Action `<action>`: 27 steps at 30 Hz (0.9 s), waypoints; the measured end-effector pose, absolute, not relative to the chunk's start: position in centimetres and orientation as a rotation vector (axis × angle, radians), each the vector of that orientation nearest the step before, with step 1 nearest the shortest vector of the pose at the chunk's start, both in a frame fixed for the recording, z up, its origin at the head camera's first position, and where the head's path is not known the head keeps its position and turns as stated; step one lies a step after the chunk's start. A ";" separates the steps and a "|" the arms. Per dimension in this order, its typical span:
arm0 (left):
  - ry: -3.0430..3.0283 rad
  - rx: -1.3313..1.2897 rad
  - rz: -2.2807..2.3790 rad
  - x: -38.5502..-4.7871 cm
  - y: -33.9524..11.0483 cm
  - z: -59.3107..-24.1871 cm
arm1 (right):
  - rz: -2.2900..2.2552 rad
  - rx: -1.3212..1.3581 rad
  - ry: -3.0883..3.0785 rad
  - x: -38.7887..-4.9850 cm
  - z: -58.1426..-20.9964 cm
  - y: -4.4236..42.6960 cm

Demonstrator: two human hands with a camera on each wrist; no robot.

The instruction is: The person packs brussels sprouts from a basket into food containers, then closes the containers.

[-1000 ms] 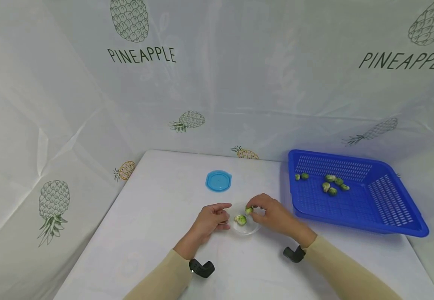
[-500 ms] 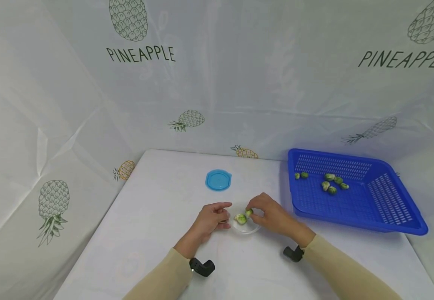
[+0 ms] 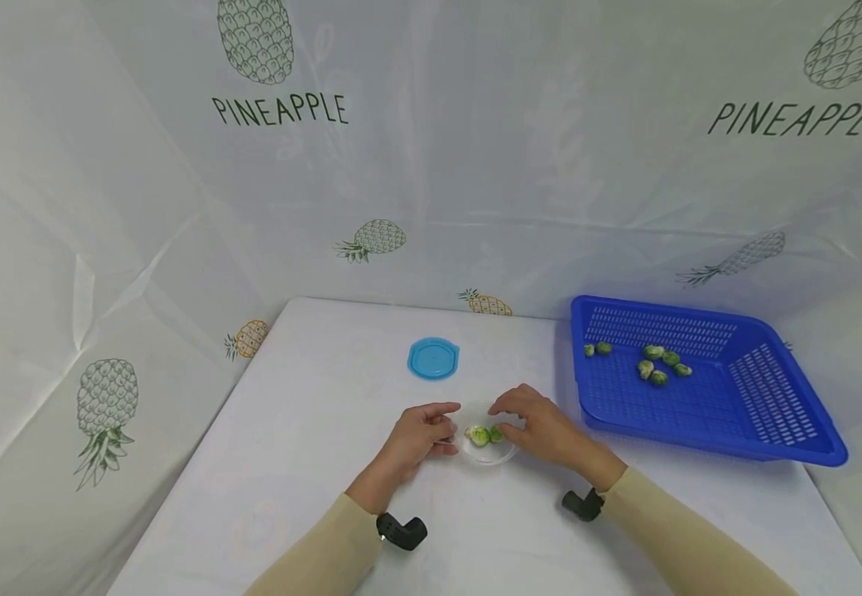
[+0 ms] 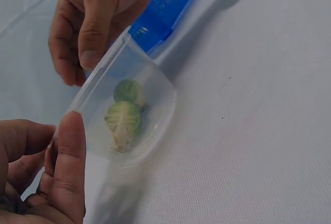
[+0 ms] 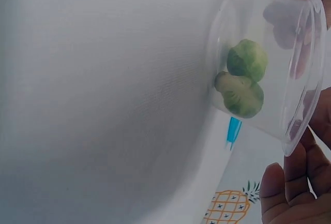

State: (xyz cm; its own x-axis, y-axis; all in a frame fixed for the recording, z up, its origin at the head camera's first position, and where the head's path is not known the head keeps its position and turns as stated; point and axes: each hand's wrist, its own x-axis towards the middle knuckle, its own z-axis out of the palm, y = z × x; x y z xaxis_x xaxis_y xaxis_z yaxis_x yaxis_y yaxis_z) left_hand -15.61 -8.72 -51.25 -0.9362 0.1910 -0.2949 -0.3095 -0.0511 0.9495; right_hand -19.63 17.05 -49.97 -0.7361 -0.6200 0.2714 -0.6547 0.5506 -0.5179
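A clear round plastic container (image 3: 487, 458) stands on the white table with two Brussels sprouts in it, one pale-sided (image 3: 479, 436) and one greener (image 3: 496, 434). They lie against each other on its bottom, as both wrist views show. My left hand (image 3: 417, 439) pinches the container's left rim, with the thumb (image 4: 72, 151) upright against the outer wall. Over the right rim hovers my right hand (image 3: 546, 426), thumb and fingers apart, holding nothing. In the right wrist view its fingers (image 5: 297, 175) hang beside the rim.
A blue lid (image 3: 434, 359) lies flat behind the container. To the right stands a blue perforated basket (image 3: 699, 422) holding several Brussels sprouts (image 3: 658, 377). A pineapple-printed sheet (image 3: 475, 165) rises behind the white table (image 3: 311, 414).
My right hand has lowered one Brussels sprout into the container and let go of it; it now rests beside the other. The left hand stays at the rim.
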 end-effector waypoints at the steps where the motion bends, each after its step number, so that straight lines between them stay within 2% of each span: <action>1: 1.893 -0.127 2.051 -15.6 -8.7 -51.3 | 0.980 1.103 -2.715 -19.6 -50.0 17.0; 14: 1.871 -0.142 2.036 -15.7 -8.7 -51.7 | 1.420 0.887 -2.696 -19.5 -49.9 16.7; 27: 1.856 -0.135 2.065 -15.7 -8.5 -51.4 | 1.470 0.823 -2.639 -19.6 -49.2 16.9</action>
State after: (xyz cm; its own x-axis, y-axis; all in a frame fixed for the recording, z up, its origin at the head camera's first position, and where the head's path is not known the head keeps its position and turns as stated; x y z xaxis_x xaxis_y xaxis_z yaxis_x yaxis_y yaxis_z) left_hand -15.66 -8.52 -51.40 -0.9306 0.2002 -0.3065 -0.3260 -0.0723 0.9426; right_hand -19.60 16.89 -49.19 -0.8617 -0.4382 0.2560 -0.4483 0.4208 -0.7886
